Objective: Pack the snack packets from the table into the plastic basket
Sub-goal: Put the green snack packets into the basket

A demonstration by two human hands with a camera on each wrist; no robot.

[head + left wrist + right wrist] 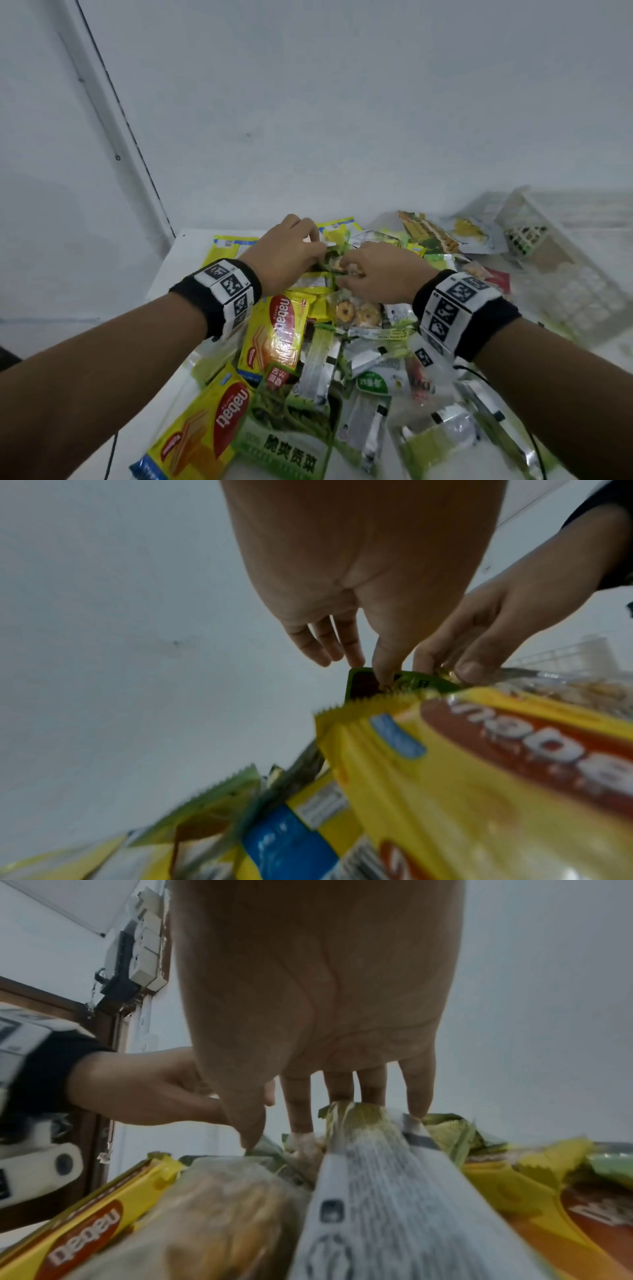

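Snack packets lie heaped on the white table [178, 260]: yellow wafer packs [279, 332], green vegetable bags [291, 442], silver sachets. Over the middle of the heap both hands meet. My left hand [317, 250] pinches the green edge of a small cookie packet [407, 687] between thumb and fingers [356, 656]. My right hand [346, 272] pinches the clear, cookie-filled part [337, 264] of what looks like the same packet. In the right wrist view its fingertips [301, 1123] press down among the packets. The translucent plastic basket [579, 284] stands at the right, blurred.
A second clear bag of ring cookies [358, 313] lies just under my right hand. More packets [428, 233] spread toward the back right beside the basket. A grey wall rises behind the table, whose left edge is close to my left wrist.
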